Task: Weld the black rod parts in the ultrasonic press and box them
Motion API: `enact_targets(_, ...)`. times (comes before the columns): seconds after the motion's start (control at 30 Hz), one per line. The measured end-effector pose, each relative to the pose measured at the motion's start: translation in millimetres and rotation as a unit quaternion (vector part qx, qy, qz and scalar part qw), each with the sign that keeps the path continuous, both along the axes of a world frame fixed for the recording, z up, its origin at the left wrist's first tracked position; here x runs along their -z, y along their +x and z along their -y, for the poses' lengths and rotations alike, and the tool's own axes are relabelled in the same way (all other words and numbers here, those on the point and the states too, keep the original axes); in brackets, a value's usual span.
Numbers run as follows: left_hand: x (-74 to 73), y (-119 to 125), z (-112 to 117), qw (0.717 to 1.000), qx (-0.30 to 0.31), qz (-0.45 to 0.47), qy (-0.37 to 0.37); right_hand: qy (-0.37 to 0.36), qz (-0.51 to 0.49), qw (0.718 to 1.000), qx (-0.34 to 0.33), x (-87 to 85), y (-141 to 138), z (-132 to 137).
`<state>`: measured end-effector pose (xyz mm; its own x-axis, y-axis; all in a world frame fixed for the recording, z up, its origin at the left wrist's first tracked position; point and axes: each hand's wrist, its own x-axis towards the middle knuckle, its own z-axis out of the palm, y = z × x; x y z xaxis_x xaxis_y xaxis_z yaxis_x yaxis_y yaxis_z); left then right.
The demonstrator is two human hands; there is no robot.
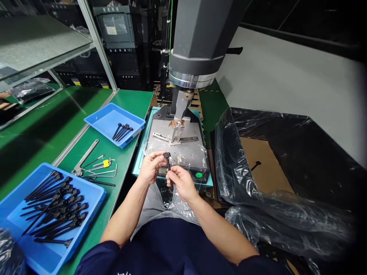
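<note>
A black rod with a wide head [167, 156] is held nearly upright, head up, in front of the machine's base plate. My left hand [151, 167] pinches it near the head between thumb and fingers. Lower down, my right hand [181, 182] has its fingers closed round the shaft and hides part of it. Just beyond my hands, a small metal fixture [177, 133] stands on the metal base plate [187, 152], below the metal horn [182, 101] of a large press head [197, 42].
Left, on the green table [126, 97], stand a blue tray [100, 114] with several black rods and a fuller blue tray [99, 200]. Hex keys [100, 164] and an adjustable wrench [86, 154] lie between. Right is a plastic-lined bin [232, 152] with cardboard [266, 160]. A green button [198, 175] faces me.
</note>
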<state>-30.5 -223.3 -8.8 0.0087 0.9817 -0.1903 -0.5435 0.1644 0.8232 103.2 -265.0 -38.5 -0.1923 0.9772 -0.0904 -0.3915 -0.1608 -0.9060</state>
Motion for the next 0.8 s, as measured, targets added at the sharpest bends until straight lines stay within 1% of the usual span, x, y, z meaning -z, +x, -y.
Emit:
enact_targets(0.5, -3.8, 5.8, -2.2, 1.0, 0.0, -0.013, 0.005, 0.011, 0.005, 1.0, 0.01, -3.0, 4.8, -4.1)
enact_targets(0.67, -4.8, 7.4, -4.1, 1.0, 0.001, -0.015, 0.008, 0.018, 0.009, 1.0, 0.01, -0.1, 6.7, -6.4)
enact_targets(0.8, -6.2, 10.1, -6.5, 1.0, 0.006, -0.018, 0.012, 0.046, 0.065, 0.996, 0.035, 4.5, 12.5, -11.2)
